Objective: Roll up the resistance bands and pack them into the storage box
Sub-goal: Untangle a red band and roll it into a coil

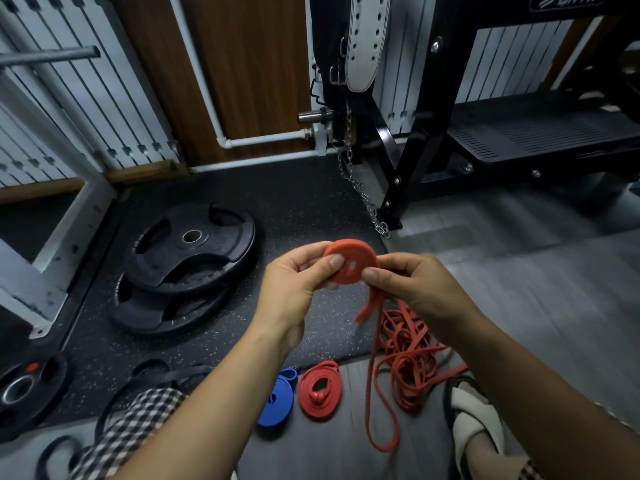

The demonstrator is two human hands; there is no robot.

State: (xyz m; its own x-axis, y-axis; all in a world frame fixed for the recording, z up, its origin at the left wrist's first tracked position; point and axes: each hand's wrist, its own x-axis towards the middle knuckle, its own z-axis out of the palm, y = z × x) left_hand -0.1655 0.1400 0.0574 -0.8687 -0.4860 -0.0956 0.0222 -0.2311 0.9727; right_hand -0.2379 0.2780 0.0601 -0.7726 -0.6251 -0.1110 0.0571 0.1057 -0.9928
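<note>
Speckled black matting (304, 202) meets grey floor (519, 271) in a home gym. Weight plates (190, 247) are stacked at the left and a black bench (540, 140) stands behind.

Both hands are raised close together, clamped on one red band. The left hand (294, 278) pinches the coil (349, 259), thumb on its flat face and fingers behind. The right hand (412, 285) pinches the coil's near rim, where the tail (370, 393) leaves it. The tail hangs in a long loop to the floor, beside a pile (412, 351) of loose red bands.

A red roll (320, 389) and a blue roll (278, 398) lie loosely wound on the floor below the left wrist. Black bands (156, 375) lie further left. No storage box is in view.

The band looks light, soft and springy, a flat rubber strip with some grip. The coil will likely try to unwind as soon as pressure comes off its faces. The safest hold seems to be one hand squeezing the flat faces while the other feeds the tail onto the rim, flat and slightly taut, with no twist. The hanging loop could snag in the pile as it is drawn up. A good length is not yet wound, so I judge the rolling of this band to be about midway.
</note>
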